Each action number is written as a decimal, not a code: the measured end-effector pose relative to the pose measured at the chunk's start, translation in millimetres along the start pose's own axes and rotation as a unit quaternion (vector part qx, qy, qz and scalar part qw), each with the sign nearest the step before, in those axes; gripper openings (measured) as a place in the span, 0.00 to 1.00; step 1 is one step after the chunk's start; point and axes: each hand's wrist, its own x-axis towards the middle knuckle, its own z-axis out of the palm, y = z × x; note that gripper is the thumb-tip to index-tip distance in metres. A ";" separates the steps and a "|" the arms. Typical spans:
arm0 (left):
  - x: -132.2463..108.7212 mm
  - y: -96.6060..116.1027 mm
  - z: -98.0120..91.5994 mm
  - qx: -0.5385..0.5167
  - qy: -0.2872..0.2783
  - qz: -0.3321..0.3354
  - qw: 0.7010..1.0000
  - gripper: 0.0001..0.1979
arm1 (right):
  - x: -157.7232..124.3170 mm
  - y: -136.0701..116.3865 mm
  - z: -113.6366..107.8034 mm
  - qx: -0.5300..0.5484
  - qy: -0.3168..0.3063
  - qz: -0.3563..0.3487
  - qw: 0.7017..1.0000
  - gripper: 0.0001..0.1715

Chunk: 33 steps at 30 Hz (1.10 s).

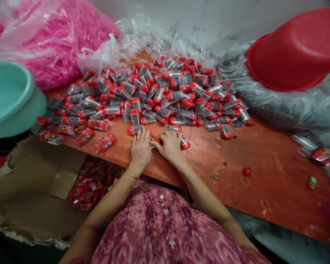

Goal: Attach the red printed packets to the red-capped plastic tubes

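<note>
The reddish wooden surface carries a heap of red-capped tubes at twelve o'clock, clear tubes beyond them, a bag of pink pieces at ten, a bulky plastic bag at two, red packets at nine, a red cap at four.

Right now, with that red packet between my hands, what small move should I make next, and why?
If it's ready, I'd probably slide the red packet left with your left hand, toward the loose packets near the table's edge. Those look similar, while red-capped tubes lie close by your right hand. Your hands partly cover it, so I can't tell whether it's finished.
</note>
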 end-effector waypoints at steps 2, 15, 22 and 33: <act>1.2 0.5 0.3 -0.008 0.005 -0.005 1.000 0.23 | 2.3 0.5 1.4 0.020 -0.014 0.001 1.000 0.17; -0.7 2.1 -7.8 -0.074 0.075 -0.018 0.994 0.25 | 6.5 16.9 -1.0 0.197 0.113 -0.009 0.974 0.17; 4.9 24.7 -33.7 -0.420 0.011 -0.114 0.900 0.20 | -3.5 3.8 -10.3 0.191 0.148 -0.078 0.967 0.22; -2.2 27.9 -39.5 -0.643 -0.044 -0.308 0.700 0.17 | -35.1 -13.3 -3.2 0.318 0.048 -0.024 0.947 0.23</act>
